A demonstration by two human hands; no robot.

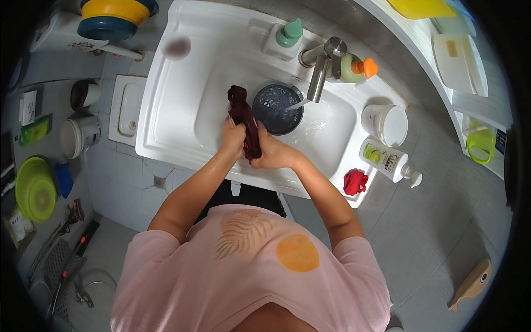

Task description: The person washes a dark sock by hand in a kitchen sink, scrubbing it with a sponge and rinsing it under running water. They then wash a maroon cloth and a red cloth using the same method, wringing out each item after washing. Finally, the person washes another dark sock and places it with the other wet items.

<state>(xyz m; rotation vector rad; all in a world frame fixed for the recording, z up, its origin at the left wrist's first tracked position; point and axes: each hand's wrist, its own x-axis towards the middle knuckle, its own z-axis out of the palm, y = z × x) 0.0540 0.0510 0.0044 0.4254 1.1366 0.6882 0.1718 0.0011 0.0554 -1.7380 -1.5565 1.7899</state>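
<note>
Both my hands grip a wet, dark red piece of cloth [243,113], bunched into a long roll over the front part of the white sink [193,110]. My left hand [233,136] is closed round its left side. Against the lower right end, my right hand [271,148] wraps its fingers, partly hidden by the cloth. Just beyond and to the right, a dark round basin [255,109] stands in the sink bowl. A stream of water falls into it from the metal faucet [318,77], and the water there is bubbly.
A white pump bottle with a green top [289,36] and a green one with an orange pump [357,67] flank the faucet. On the right rim are a white tub [387,124], a lotion-type pump bottle [387,160] and a crumpled red cloth [355,181]. Shelves [420,50] curve along the right.
</note>
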